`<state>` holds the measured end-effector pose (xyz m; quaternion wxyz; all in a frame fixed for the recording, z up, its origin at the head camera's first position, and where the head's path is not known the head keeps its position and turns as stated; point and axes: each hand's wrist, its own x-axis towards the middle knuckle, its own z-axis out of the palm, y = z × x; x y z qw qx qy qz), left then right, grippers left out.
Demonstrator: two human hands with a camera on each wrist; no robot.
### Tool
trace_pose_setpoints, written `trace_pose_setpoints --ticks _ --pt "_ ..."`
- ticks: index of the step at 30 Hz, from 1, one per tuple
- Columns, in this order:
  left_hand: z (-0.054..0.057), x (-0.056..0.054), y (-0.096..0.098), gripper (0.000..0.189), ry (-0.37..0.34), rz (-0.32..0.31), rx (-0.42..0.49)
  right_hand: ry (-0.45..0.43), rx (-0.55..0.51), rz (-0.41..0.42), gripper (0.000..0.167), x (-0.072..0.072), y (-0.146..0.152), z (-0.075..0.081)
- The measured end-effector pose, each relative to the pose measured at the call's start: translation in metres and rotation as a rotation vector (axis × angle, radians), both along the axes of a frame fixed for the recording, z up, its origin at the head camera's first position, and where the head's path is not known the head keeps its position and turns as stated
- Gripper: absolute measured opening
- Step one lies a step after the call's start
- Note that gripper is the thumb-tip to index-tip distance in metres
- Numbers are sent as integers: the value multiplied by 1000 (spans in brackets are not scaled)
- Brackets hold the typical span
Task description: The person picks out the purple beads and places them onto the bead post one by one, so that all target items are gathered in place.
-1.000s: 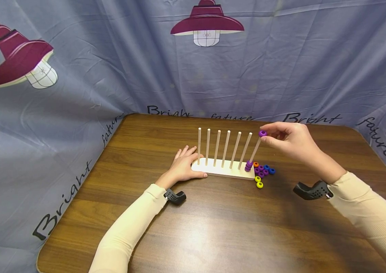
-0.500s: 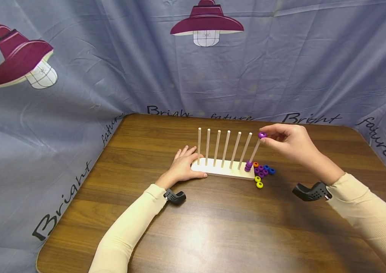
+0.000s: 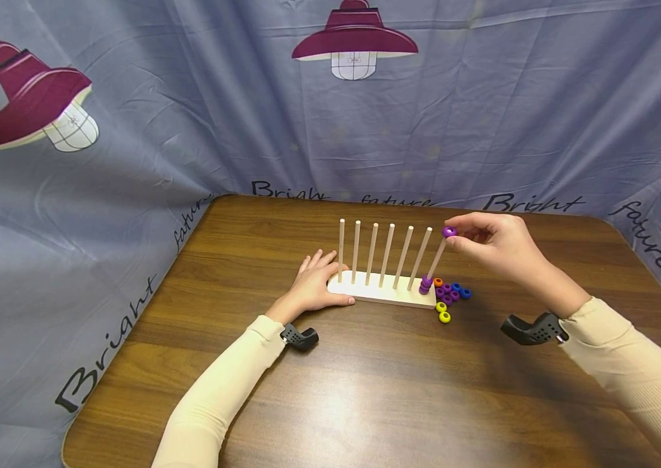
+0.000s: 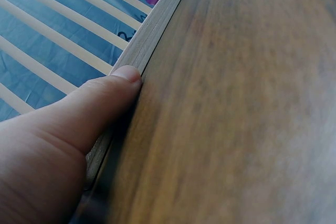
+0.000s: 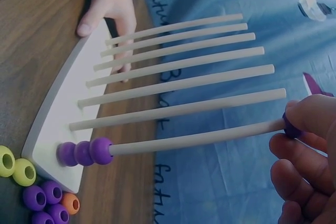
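Note:
A pale wooden base [image 3: 385,294] with a row of several upright pegs stands on the table. My left hand [image 3: 314,286] grips its left end, the thumb [image 4: 123,77] along the front edge and the other fingers behind. Three purple beads [image 5: 85,152] are stacked at the bottom of the rightmost peg [image 5: 199,139]. At that peg's tip, my right hand [image 3: 496,240] pinches another purple bead [image 3: 450,231] between thumb and fingers. In the right wrist view the peg's end meets this bead. The other pegs carry no beads.
Loose beads lie by the base's right end: several purple ones [image 3: 447,296], an orange one [image 3: 438,282], two blue ones [image 3: 466,294] and two yellow ones [image 3: 444,317]. The brown wooden table [image 3: 330,390] backs onto a blue-grey curtain [image 3: 453,117].
My right hand has lowered slightly, bringing the purple bead down onto the tip of the rightmost peg. Over the last half second it holds still. My left hand has not moved.

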<state>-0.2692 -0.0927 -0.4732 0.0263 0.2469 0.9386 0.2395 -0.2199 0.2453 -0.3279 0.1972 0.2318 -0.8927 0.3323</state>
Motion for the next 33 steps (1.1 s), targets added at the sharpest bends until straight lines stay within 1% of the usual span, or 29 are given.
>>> trace_pose_setpoints --ticks 14,33 --pt "0 -1 0 73 -4 0 -7 -3 18 -5 18 1 -1 1" --pt "0 -1 0 73 -4 -1 -5 -30 -1 -8 19 1 1 3"
